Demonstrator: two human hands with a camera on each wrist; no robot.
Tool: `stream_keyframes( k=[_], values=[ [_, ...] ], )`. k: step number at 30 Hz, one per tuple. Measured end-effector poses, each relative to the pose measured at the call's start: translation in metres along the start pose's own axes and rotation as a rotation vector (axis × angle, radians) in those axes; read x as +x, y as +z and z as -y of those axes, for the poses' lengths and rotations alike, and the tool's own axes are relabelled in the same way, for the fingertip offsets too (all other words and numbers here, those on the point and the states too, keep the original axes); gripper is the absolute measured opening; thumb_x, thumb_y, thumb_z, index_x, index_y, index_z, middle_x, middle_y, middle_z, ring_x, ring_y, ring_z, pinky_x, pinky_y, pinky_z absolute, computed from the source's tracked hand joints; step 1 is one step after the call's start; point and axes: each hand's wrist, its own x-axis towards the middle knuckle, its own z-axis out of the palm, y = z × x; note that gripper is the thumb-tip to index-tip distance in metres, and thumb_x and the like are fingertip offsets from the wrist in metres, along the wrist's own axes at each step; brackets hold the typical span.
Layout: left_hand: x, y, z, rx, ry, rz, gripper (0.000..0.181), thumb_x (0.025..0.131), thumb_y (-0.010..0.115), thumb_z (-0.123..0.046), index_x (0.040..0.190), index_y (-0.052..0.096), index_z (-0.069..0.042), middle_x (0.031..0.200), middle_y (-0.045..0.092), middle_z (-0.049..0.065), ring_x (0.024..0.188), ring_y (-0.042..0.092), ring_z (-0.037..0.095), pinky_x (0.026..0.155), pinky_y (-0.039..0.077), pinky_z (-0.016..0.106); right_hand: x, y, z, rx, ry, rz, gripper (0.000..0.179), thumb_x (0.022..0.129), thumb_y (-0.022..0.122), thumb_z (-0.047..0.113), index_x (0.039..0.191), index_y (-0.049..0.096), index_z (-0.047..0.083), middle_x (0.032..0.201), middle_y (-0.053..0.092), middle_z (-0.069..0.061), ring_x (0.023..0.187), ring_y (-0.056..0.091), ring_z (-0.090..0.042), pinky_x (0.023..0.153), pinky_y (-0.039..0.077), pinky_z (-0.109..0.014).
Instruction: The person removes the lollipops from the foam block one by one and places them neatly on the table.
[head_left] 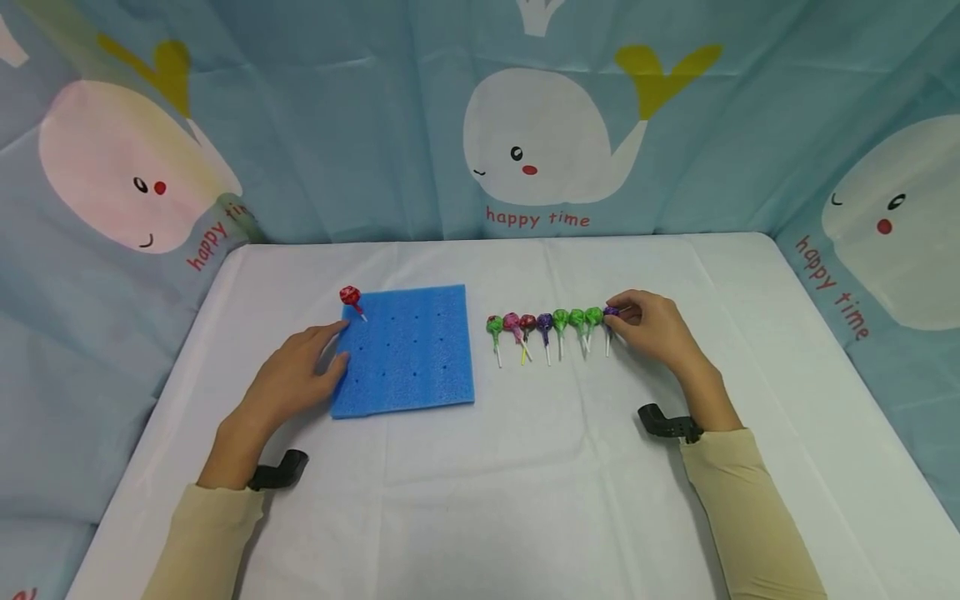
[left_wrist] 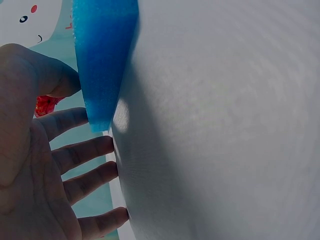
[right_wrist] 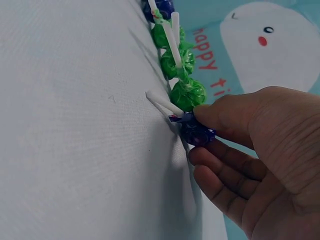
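My right hand (head_left: 651, 327) pinches the wrapped head of a purple lollipop (right_wrist: 197, 133) between thumb and fingers, at the right end of a row of lollipops. Its white stick points toward the table's front. Beside it in the row lie green lollipops (head_left: 577, 318), another purple one (head_left: 545, 321), and red and pink ones (head_left: 512, 322). My left hand (head_left: 291, 375) touches the left edge of a blue foam board (head_left: 399, 358), fingers extended and thumb tip against the foam. A red lollipop (head_left: 350, 295) stands tilted in the board's far left corner.
Rows of small holes dot the foam board. A white cloth covers the table (head_left: 480, 500). Behind it and at the sides hangs a blue curtain (head_left: 360, 125) printed with whales. Each wrist wears a black camera mount (head_left: 279, 471).
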Motion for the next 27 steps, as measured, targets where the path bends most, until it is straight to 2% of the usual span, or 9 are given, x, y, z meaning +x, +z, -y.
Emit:
stream_keyframes(
  k=[7,19,27],
  values=[
    [-0.001,0.0,0.0,-0.009,0.0,0.002,0.06,0.107,0.053,-0.031,0.16,0.043,-0.006,0.16,0.047,0.03,0.148,0.043,0.053,0.119,0.037,0.074,0.0,0.0,0.001,-0.003,-0.013,-0.004,0.03,0.101,0.069,0.012,0.127,0.07,-0.004,0.12,0.074,-0.027,0.106,0.075,-0.042,0.095,0.061,-0.057],
    [0.0,0.0,0.0,-0.003,0.0,0.003,0.06,0.107,0.055,-0.032,0.16,0.043,-0.006,0.159,0.048,0.03,0.147,0.044,0.053,0.119,0.037,0.074,-0.003,-0.009,0.0,-0.034,0.007,-0.058,0.034,0.106,0.064,0.023,0.13,0.069,0.0,0.136,0.064,-0.027,0.117,0.07,-0.047,0.096,0.057,-0.063],
    [0.0,0.0,-0.002,0.003,-0.006,0.014,0.06,0.107,0.053,-0.032,0.161,0.042,-0.006,0.161,0.046,0.029,0.149,0.042,0.053,0.121,0.036,0.074,-0.004,-0.011,0.002,-0.024,-0.043,-0.091,0.033,0.106,0.063,0.021,0.129,0.069,-0.002,0.131,0.066,-0.028,0.116,0.07,-0.047,0.096,0.059,-0.062]
  ],
)
